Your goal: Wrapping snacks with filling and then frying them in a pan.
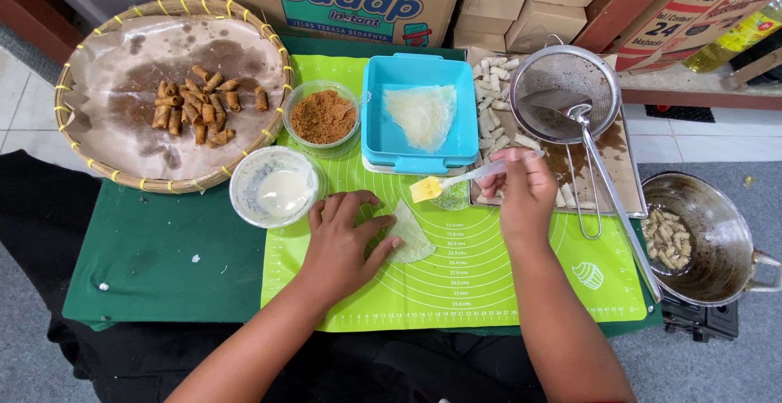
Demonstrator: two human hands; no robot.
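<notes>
Left hand (342, 244) flat on wrapper (410, 240), brush (456, 179) in right hand (521, 191).

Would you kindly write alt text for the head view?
The left hand presses a wrapper on a green mat; the right hand holds a yellow brush. Bowls, a blue box and a basket of fried rolls sit behind.

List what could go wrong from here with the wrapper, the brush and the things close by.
1. The left hand pins only one side of the thin wrapper; it may tear or shift under brushing.
2. The yellow brush, held by the right hand, hangs over the green mat; it might drip there.
3. The skimmer handle juts out beside the right forearm; a bump could tip it toward the wok.
</notes>
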